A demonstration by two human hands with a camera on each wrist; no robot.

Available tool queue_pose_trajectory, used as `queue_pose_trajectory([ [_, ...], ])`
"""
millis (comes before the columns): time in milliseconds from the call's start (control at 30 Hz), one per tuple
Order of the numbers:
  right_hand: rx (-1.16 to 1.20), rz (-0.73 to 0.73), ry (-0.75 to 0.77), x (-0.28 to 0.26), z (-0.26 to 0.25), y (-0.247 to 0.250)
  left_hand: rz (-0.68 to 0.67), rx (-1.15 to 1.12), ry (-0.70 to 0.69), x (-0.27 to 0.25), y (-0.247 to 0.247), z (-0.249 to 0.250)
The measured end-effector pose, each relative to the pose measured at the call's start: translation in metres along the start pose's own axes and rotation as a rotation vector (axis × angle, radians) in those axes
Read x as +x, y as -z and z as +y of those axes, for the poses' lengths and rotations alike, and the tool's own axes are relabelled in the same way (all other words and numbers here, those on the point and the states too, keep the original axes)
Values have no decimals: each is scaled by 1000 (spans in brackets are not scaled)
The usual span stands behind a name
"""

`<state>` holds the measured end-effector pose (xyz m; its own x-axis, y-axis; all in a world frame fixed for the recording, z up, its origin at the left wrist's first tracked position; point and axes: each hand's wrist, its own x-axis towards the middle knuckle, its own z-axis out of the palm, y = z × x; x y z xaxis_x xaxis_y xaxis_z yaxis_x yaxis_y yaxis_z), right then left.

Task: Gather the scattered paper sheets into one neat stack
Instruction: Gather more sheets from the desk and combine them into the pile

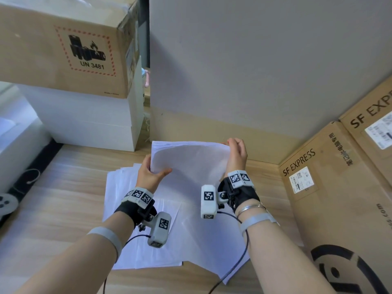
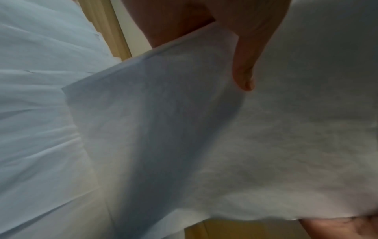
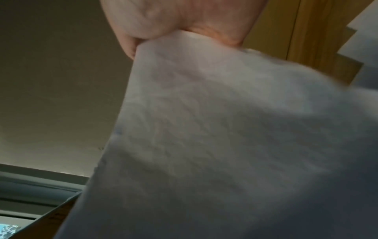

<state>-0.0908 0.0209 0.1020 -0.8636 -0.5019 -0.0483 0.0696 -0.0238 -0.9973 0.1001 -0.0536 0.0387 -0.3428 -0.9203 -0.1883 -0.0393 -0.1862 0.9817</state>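
Observation:
A bundle of white paper sheets (image 1: 191,160) is raised above the wooden table (image 1: 53,200), standing nearly on edge. My left hand (image 1: 151,170) grips its left side, thumb across the front. My right hand (image 1: 236,153) pinches its upper right corner. More white sheets (image 1: 169,230) lie spread and overlapping on the table beneath. In the left wrist view my thumb (image 2: 245,67) lies on the held bundle (image 2: 184,129), with loose sheets (image 2: 36,113) below. The right wrist view shows my right hand's fingers (image 3: 163,27) clamping the bundle's corner (image 3: 225,129).
A brown UN 3481 carton (image 1: 63,49) sits on white boxes (image 1: 89,122) at the back left. SF Express cartons (image 1: 339,187) stand close on the right. A grey wall (image 1: 254,60) rises behind the table. A black strip with a grey object (image 1: 8,204) lies at the left edge.

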Motion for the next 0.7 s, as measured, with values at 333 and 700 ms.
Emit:
queue_pose_trajectory([
  [333, 68, -359, -144, -13, 43, 25, 71, 105, 154, 9, 3, -22],
  [700, -525, -280, -293, -39, 107, 40, 67, 44, 204, -5, 13, -27],
])
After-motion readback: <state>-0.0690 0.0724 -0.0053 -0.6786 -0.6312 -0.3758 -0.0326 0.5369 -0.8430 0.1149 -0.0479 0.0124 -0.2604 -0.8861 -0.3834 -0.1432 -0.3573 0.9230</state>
